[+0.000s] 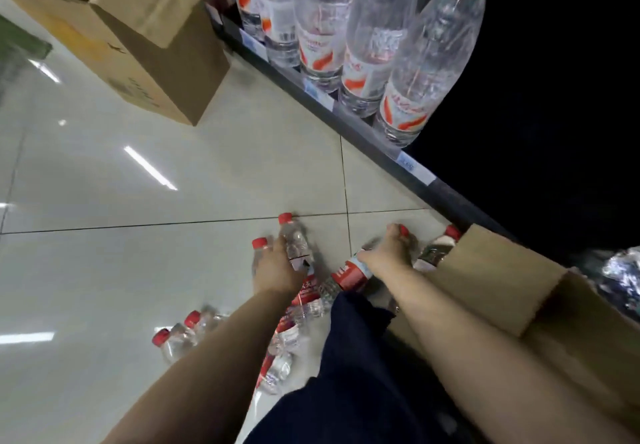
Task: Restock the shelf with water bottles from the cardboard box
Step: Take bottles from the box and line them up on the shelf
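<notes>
Our left hand (277, 267) curls around a small water bottle (294, 241) lying on the floor (138, 253), left of the open cardboard box (502, 281). Our right hand (388, 253) grips a red-labelled bottle (349, 275) just beside that box. More small bottles (180, 334) lie further left of the box. Beyond it, large bottles (322, 28) stand on the shelf (363, 132).

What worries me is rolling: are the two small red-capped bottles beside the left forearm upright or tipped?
Tipped: both small clear plastic red-capped bottles lie on their sides on the pale tiled floor.
</notes>
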`<control>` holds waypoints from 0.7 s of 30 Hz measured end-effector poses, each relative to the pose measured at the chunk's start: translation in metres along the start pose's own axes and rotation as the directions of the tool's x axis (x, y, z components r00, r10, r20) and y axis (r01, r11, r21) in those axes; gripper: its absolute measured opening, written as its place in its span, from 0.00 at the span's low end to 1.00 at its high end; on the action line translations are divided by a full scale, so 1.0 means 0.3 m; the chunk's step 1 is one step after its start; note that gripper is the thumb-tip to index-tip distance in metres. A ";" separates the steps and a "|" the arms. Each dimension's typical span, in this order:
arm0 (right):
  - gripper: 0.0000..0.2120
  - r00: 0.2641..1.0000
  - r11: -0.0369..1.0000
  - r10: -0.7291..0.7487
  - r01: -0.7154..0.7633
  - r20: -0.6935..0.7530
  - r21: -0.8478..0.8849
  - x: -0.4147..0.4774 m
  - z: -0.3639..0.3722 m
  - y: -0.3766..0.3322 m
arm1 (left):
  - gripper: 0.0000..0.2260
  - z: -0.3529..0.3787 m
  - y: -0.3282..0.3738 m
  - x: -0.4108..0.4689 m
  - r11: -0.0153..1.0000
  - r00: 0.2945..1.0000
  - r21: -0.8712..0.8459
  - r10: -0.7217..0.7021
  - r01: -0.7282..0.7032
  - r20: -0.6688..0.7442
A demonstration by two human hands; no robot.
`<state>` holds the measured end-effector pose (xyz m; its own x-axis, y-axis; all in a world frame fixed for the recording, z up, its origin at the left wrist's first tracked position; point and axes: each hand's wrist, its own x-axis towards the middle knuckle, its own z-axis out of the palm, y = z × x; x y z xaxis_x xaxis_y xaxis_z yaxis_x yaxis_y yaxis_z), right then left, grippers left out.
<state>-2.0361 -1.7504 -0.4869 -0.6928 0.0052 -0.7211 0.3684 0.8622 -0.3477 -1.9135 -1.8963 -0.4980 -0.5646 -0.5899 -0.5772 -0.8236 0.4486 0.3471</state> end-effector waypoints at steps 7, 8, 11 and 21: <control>0.61 0.970 0.964 0.244 -0.241 -0.007 0.113 0.060 0.124 0.051 | 0.31 0.072 0.011 0.041 0.998 0.996 0.042 -0.049 0.052 -0.079; 0.62 0.969 0.964 0.245 -0.241 -0.022 0.109 0.076 0.143 0.055 | 0.31 0.081 0.013 0.046 0.998 0.995 0.044 -0.049 0.053 -0.088; 0.62 0.986 0.978 0.164 -0.158 -0.032 0.137 0.122 0.169 0.046 | 0.32 0.120 0.021 0.061 0.999 0.995 -0.021 -0.042 0.041 -0.087; 0.43 0.997 0.989 -0.004 -0.008 -0.078 -0.145 0.098 0.183 0.096 | 0.49 0.258 0.012 -0.030 0.965 0.994 -0.240 -0.089 0.102 0.065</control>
<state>-2.0118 -1.7532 -0.5510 -0.7403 0.0414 -0.6710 0.2799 0.9265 -0.2516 -1.9073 -1.8375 -0.5486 -0.4844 -0.5826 -0.6527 -0.8657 0.2115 0.4536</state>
